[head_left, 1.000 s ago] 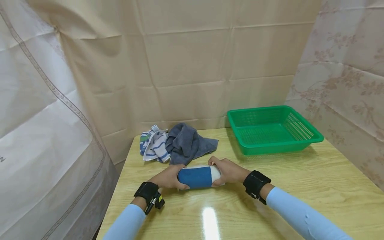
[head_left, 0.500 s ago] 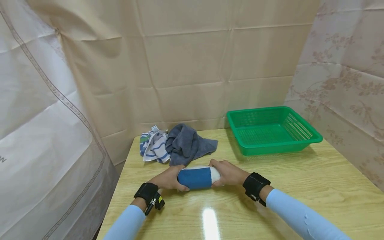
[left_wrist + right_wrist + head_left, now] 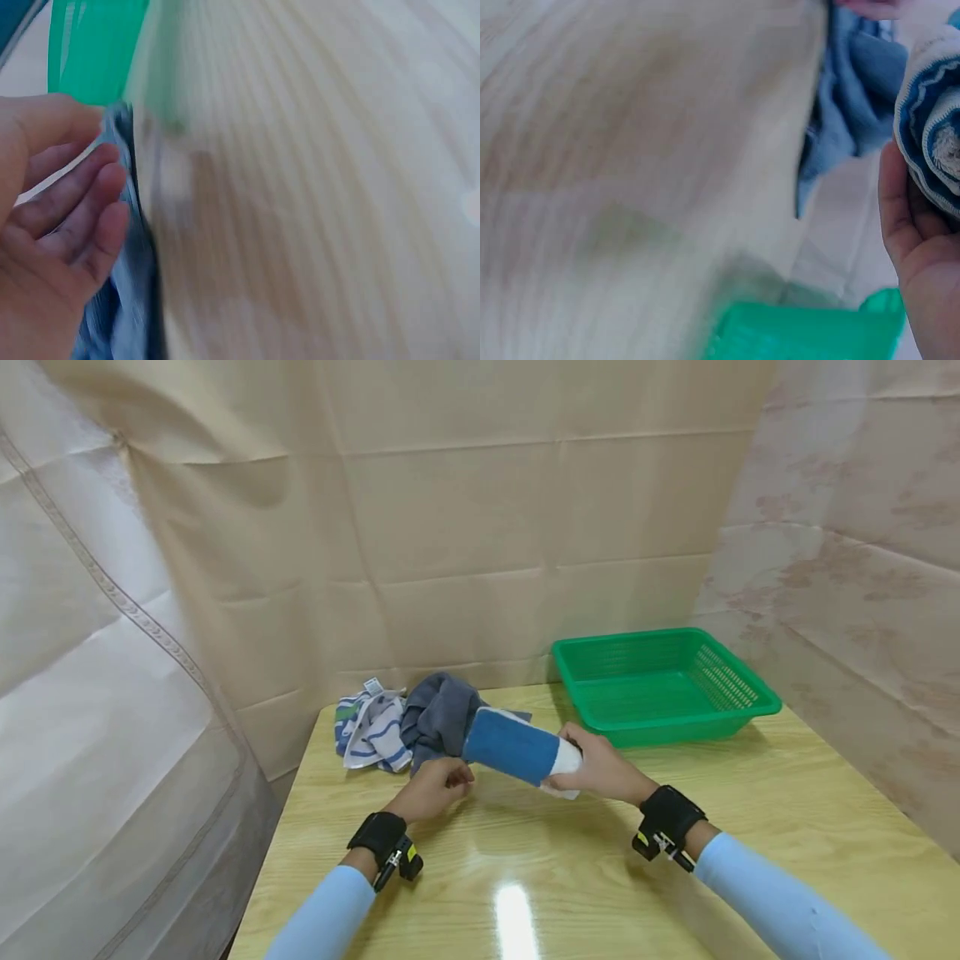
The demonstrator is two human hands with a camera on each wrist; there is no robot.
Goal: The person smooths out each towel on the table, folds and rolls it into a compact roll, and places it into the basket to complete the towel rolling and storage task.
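A rolled-up towel [image 3: 513,747], blue with white ends, is held above the table by my right hand [image 3: 603,766], which grips its right end. In the right wrist view the spiral end of the rolled towel [image 3: 937,127] shows beside the palm and fingers. My left hand [image 3: 433,789] is apart from the roll, its fingers loosely bent and holding nothing; the left wrist view shows the same relaxed left hand [image 3: 60,195]. Behind it lie a crumpled dark grey towel [image 3: 438,718], partly hidden by the roll, and a white towel with blue and green stripes [image 3: 375,731].
A green plastic basket [image 3: 667,727] with perforated sides stands at the back right of the wooden table [image 3: 585,877]. Beige cloth [image 3: 450,527] hangs behind the table, with patterned cloth [image 3: 862,568] on the right and pale cloth [image 3: 97,735] on the left.
Both hands gripped the rolled towel at its ends on the table. Now the left hand has let go, and the right hand has lifted the roll and tilted its left end up.
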